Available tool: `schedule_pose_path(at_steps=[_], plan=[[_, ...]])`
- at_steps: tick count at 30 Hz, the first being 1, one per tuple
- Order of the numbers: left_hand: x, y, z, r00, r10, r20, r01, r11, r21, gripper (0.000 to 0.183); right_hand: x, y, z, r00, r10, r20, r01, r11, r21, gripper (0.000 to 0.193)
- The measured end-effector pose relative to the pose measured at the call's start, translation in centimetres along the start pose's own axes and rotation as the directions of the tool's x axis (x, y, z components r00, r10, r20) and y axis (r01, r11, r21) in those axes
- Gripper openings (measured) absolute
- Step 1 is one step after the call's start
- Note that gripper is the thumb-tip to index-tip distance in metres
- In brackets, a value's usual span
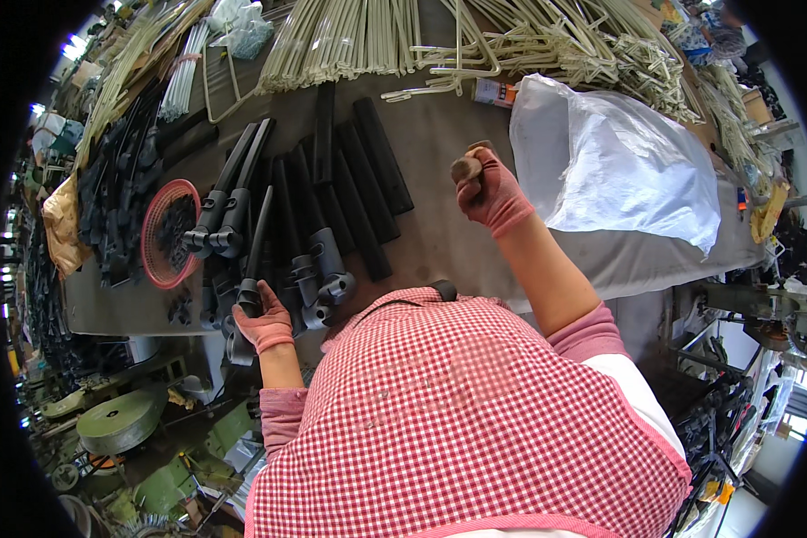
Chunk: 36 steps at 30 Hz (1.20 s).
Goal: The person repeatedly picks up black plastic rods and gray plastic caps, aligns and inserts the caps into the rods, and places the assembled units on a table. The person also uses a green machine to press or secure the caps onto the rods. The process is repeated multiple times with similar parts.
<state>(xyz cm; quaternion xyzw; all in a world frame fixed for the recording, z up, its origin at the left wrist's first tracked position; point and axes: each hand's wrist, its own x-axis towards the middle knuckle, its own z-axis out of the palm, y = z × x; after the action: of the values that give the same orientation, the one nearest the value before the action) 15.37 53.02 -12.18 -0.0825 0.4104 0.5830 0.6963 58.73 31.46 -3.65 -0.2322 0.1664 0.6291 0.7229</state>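
Note:
My left hand [264, 320], in a pink glove, closes around a black tube [261, 235] at its dark grey plastic fitting [247, 296], near the table's front edge. Beside it lie other black tubes with grey fittings [329, 264]. My right hand [493, 195], also gloved in pink, is raised to the right of the tubes. It grips a worn brown hammer-like tool [466, 169]; the fist hides most of its handle.
A pink mesh basket [145, 235] holds small dark parts on the left. Flat black bars [381, 161] lie mid-table. Bundled pale rods [341, 45] fill the far side. At right are a white plastic bag [614, 161] and a small can [493, 92]. A green machine [121, 420] stands lower left.

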Motion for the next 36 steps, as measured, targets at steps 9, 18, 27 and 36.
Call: schedule_pose_path(at_steps=[9,18,27,36], plan=[[-0.1,1.0,-0.4,0.945,-0.325,0.043,0.308,0.924,0.225,0.04,2.1,-4.2,-4.4,0.82,-0.549,-0.163,0.032,0.328,-0.944,0.042],[-1.4,-9.5,7.3,0.845,-0.393,0.364,-0.091,0.564,0.821,0.024,-0.3,-1.3,-10.0,0.854,-0.517,-0.056,-0.203,-0.233,-0.951,0.044],[8.2,-23.3,16.1,0.486,-0.264,0.833,-0.801,-0.515,0.304,0.067,-2.4,-19.2,-15.0,0.148,-0.93,0.337,-0.502,-0.364,-0.784,0.031],[9.7,-25.6,18.5,0.831,-0.182,0.526,-0.456,-0.765,0.456,0.089,-4.7,-23.8,-15.6,0.098,-0.964,0.246,-0.481,-0.262,-0.837,0.026]])
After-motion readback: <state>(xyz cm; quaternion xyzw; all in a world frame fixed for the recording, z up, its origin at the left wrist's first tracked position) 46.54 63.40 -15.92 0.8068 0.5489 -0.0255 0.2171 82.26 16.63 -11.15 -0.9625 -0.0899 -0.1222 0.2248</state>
